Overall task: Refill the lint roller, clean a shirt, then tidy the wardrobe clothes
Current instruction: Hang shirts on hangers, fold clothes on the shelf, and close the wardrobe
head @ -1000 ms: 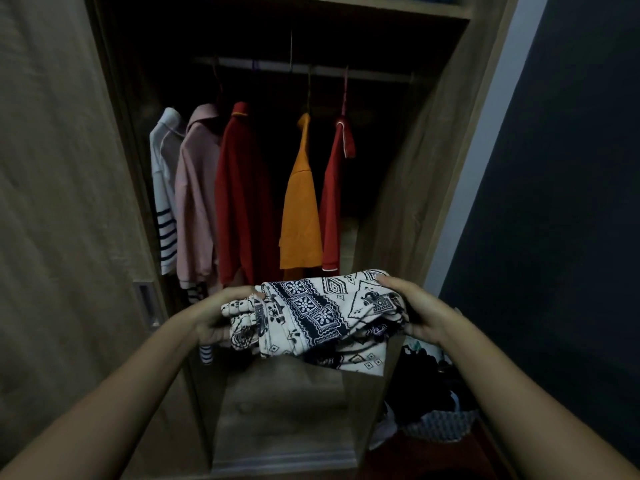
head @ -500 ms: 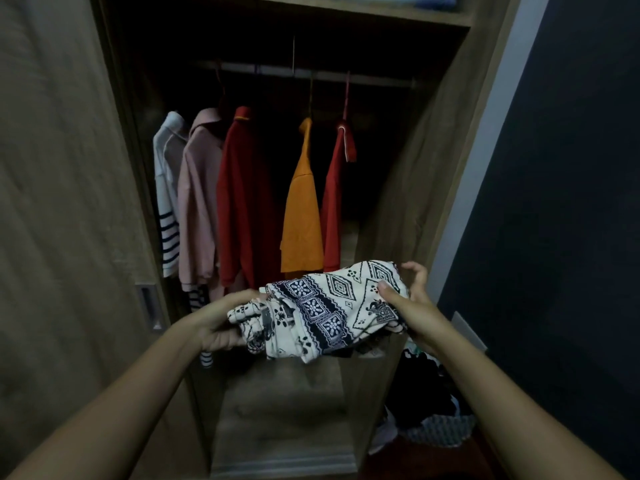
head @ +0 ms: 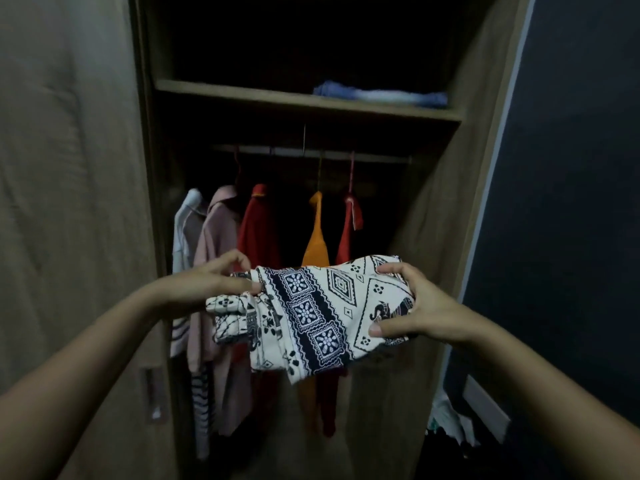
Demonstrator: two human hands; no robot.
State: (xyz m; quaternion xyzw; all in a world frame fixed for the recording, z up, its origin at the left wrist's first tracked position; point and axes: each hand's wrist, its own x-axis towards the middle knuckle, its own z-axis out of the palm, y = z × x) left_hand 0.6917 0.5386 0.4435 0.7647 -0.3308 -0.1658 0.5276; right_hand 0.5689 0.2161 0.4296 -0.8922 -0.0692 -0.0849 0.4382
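Observation:
A folded cream cloth with a dark blue pattern (head: 311, 313) is held up in front of the open wooden wardrobe (head: 450, 216). My left hand (head: 211, 284) grips its left end and my right hand (head: 412, 306) grips its right end. Behind it, several shirts hang from the rail (head: 311, 153): a white striped one (head: 183, 237), a pink one (head: 216, 244), a red one (head: 258, 230), an orange one (head: 316, 244) and another red one (head: 349, 230). The cloth hides their lower parts.
Above the rail a wooden shelf (head: 242, 95) bears a folded blue garment (head: 377, 95) at its right. The wardrobe door (head: 69, 202) stands at the left. A dark wall (head: 571, 202) is at the right, with a pile of clothes (head: 450, 427) low beside it.
The view has tilted up, so the upper shelf now shows. Both hands have raised the patterned cloth higher in front of the hanging shirts.

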